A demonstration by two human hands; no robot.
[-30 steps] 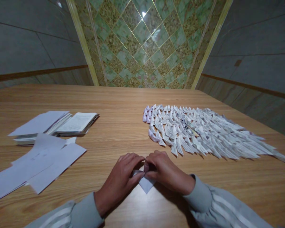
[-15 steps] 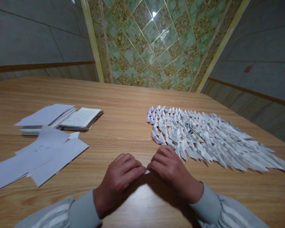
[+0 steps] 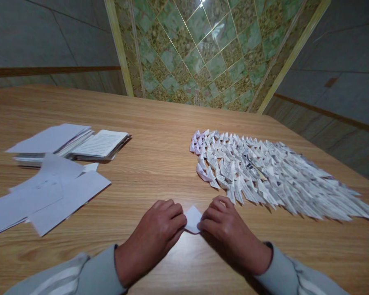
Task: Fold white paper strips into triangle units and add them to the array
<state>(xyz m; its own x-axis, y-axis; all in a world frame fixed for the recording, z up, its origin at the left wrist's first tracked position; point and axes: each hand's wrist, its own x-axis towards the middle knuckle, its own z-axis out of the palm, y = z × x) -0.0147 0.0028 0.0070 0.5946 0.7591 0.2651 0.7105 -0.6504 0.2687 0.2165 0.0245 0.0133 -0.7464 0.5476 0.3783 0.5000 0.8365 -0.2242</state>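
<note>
Between my two hands is a small folded piece of white paper (image 3: 193,218), its pointed top facing away from me. My left hand (image 3: 161,229) pinches its left edge, fingers curled. On the opposite edge, my right hand (image 3: 224,225) grips it in the same way, thumb and fingers closed together. The lower edge of the paper bows slightly above the table. Just beyond my right hand begin rows of folded paper boats (image 3: 249,172), mostly printed paper, with a few lilac ones at the near left end.
Loose white sheets (image 3: 70,200) lie overlapping at the left on the wooden table (image 3: 153,164). Behind them sit a paper stack topped by a blank sheet (image 3: 51,138) and a smaller stack of printed pages (image 3: 102,143). A tiled wall (image 3: 197,61) stands behind the table.
My hands have moved apart slightly, and the folded paper, mostly covered before, now shows as a pointed shape between them. The whole view has shifted a little.
</note>
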